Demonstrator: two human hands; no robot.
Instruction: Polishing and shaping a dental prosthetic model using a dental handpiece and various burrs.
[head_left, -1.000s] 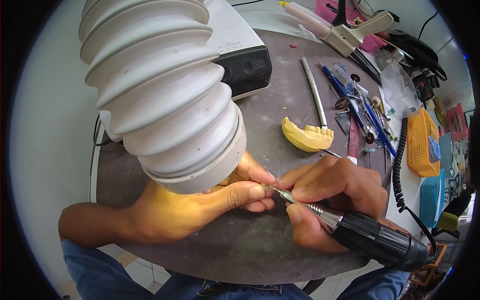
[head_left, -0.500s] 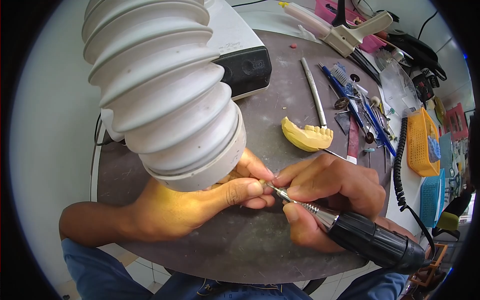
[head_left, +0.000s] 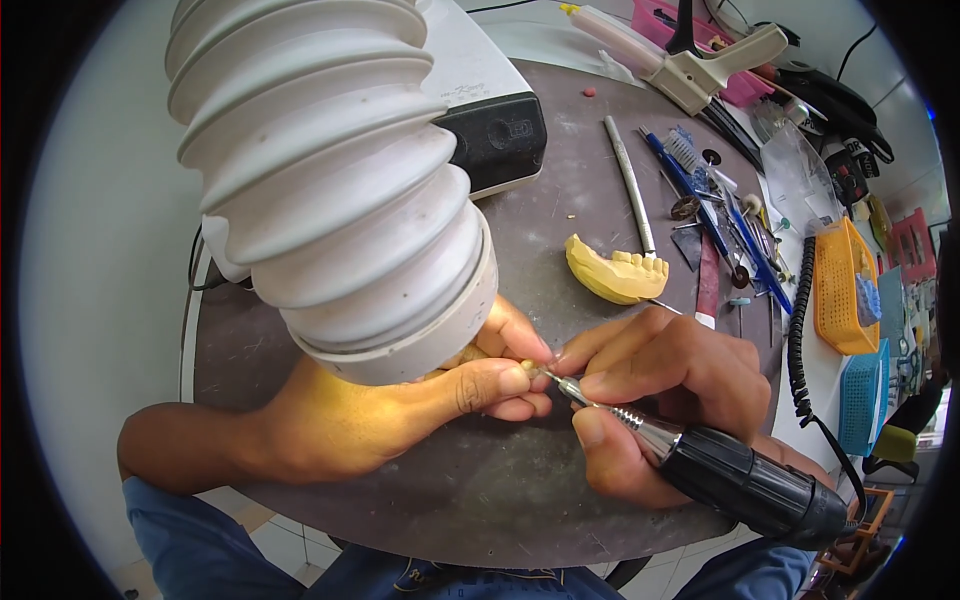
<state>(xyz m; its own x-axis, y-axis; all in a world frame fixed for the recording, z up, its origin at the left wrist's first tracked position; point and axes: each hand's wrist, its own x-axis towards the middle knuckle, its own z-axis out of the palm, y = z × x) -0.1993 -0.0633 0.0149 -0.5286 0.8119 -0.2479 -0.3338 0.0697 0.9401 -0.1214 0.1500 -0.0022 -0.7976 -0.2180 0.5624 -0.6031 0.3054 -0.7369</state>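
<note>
In my right hand is a rotary handpiece, black-bodied with a silver nose, its thin bur pointing left. My left hand pinches a tiny yellowish piece that looks like a dental crown between thumb and fingers. The bur tip is at or very close to this piece; contact is too small to make out. My fingertips of both hands nearly meet there. Just beyond my right hand lies a yellow dental cast with a row of teeth.
A white ribbed suction hose hangs over my left hand, hiding part of it. Behind it stands a white box with a black front. A slim white-handled tool, several burs and discs, and an orange basket are on the right.
The handpiece and my right hand have shifted very slightly right, with the bur a little back from the left fingertips. A bit more of the yellowish piece shows.
</note>
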